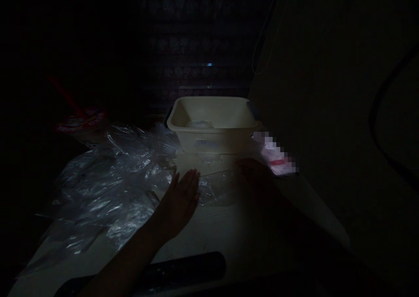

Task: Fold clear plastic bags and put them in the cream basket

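- Flat and open, fingers together, the left hand (179, 199) grasps nothing; its fingertips rest at the edge of a small clear plastic sheet (214, 188) lying on the pale table (209, 236).
- Right of that sheet, the right hand (253, 179) sits in deep shadow; whether it grips anything cannot be told.
- Between both hands the sheet's long side runs left to right, with the left hand plainly at it.
- Just beyond stands a cream rectangular plastic tub (212, 122).
- Left of the left hand lies a heap of crumpled clear plastic wrap (108, 188).
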